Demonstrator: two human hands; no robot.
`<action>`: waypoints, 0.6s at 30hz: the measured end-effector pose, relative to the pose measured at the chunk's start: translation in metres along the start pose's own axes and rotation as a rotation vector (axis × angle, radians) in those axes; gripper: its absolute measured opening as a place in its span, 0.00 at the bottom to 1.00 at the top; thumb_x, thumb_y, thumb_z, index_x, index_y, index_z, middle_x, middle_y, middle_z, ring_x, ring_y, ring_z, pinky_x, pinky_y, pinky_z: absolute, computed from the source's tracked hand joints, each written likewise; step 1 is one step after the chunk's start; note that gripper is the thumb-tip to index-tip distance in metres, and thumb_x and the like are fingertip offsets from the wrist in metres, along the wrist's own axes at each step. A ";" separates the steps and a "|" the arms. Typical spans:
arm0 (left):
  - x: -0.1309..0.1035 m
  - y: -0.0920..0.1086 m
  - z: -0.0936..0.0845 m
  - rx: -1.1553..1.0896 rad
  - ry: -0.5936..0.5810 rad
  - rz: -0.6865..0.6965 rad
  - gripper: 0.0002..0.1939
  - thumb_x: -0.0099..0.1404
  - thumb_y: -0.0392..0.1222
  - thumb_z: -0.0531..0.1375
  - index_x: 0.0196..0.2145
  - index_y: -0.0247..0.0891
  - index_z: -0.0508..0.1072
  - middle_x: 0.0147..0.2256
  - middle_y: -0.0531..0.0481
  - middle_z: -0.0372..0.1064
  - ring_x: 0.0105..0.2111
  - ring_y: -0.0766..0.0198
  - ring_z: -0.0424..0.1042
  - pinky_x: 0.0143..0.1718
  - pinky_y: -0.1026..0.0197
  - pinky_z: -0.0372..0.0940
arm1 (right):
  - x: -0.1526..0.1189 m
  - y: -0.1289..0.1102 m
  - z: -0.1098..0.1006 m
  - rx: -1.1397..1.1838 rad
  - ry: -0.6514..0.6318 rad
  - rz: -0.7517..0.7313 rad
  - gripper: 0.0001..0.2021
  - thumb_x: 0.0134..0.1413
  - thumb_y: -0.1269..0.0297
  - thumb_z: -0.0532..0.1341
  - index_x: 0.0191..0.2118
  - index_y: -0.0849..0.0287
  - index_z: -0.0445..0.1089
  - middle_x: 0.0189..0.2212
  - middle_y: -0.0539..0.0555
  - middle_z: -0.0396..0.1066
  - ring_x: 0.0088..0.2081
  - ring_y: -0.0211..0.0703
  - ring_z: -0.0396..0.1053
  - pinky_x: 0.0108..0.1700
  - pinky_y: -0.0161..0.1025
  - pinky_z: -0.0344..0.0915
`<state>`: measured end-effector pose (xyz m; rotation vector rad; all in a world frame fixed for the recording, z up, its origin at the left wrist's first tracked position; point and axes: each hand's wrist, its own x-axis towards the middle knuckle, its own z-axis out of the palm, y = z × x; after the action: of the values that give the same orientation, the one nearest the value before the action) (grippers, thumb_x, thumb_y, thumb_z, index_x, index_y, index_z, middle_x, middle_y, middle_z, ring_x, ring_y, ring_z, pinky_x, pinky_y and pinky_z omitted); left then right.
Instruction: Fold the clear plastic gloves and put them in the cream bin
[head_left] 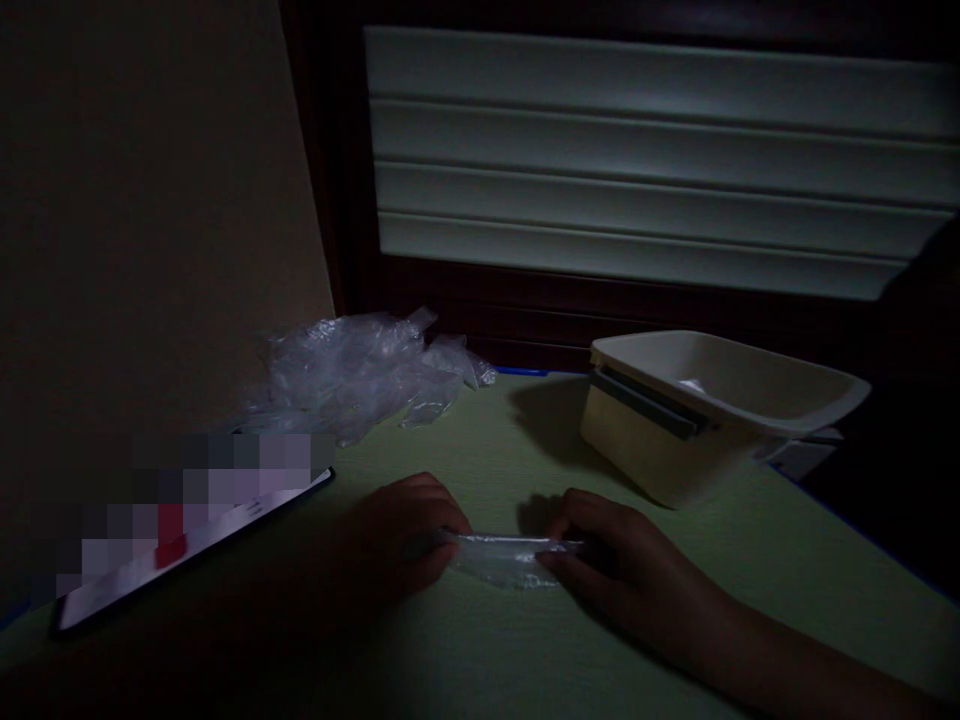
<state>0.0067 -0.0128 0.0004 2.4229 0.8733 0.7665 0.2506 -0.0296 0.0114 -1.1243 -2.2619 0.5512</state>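
A small clear plastic bag (pixel 504 560) lies flat on the green table (pixel 525 650) in dim light. My left hand (pixel 405 535) pinches its left end, fingers curled on the plastic. My right hand (pixel 607 565) pinches the right end, so the bag is stretched between both hands just above or on the table surface. What is inside the bag is too dark to make out.
A heap of crumpled clear plastic bags (pixel 352 370) lies at the back left. A cream plastic tub (pixel 705 415) stands at the right, tilted. A lit tablet or phone (pixel 187 550) lies at the left. A wall and a window blind (pixel 645 150) stand behind.
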 end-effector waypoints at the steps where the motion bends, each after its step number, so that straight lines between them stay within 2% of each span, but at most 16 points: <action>1: -0.001 -0.001 0.000 -0.001 -0.012 0.009 0.08 0.61 0.31 0.52 0.34 0.37 0.70 0.34 0.51 0.68 0.35 0.65 0.67 0.36 0.62 0.63 | 0.000 0.000 0.000 -0.007 0.005 -0.020 0.06 0.50 0.76 0.56 0.29 0.59 0.65 0.26 0.49 0.67 0.27 0.36 0.65 0.28 0.33 0.63; 5: -0.002 -0.002 0.002 0.060 -0.019 0.140 0.13 0.59 0.26 0.50 0.37 0.37 0.70 0.34 0.50 0.69 0.37 0.64 0.67 0.39 0.62 0.63 | -0.003 0.002 -0.003 -0.098 -0.008 -0.149 0.09 0.51 0.80 0.53 0.31 0.59 0.66 0.28 0.52 0.68 0.30 0.38 0.66 0.31 0.33 0.63; 8: -0.004 0.000 0.003 0.136 0.017 0.268 0.14 0.62 0.26 0.48 0.39 0.37 0.68 0.37 0.49 0.71 0.39 0.64 0.67 0.42 0.62 0.62 | -0.005 0.003 -0.007 -0.295 -0.037 -0.290 0.10 0.53 0.79 0.53 0.34 0.59 0.69 0.29 0.53 0.70 0.31 0.40 0.67 0.32 0.36 0.64; 11: -0.006 0.002 0.002 0.312 0.005 0.344 0.14 0.65 0.27 0.48 0.44 0.39 0.66 0.42 0.50 0.72 0.45 0.62 0.67 0.46 0.60 0.61 | -0.009 0.002 -0.011 -0.491 -0.037 -0.408 0.10 0.56 0.76 0.54 0.37 0.59 0.71 0.32 0.54 0.73 0.32 0.42 0.68 0.33 0.38 0.64; 15: -0.007 0.004 -0.001 0.486 -0.030 0.384 0.15 0.65 0.28 0.47 0.46 0.37 0.65 0.46 0.49 0.70 0.51 0.60 0.64 0.49 0.58 0.60 | -0.015 -0.002 -0.015 -0.657 -0.039 -0.474 0.13 0.58 0.76 0.50 0.41 0.61 0.71 0.39 0.56 0.74 0.35 0.43 0.71 0.36 0.41 0.67; 18: -0.007 0.009 -0.005 0.550 -0.035 0.386 0.15 0.68 0.30 0.45 0.47 0.36 0.66 0.48 0.50 0.69 0.51 0.62 0.64 0.52 0.60 0.59 | -0.020 -0.002 -0.015 -0.749 0.000 -0.514 0.17 0.58 0.78 0.47 0.40 0.61 0.72 0.40 0.57 0.75 0.37 0.45 0.72 0.39 0.43 0.69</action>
<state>0.0028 -0.0227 0.0061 3.1447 0.6706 0.6730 0.2689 -0.0448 0.0180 -0.7666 -2.6888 -0.5411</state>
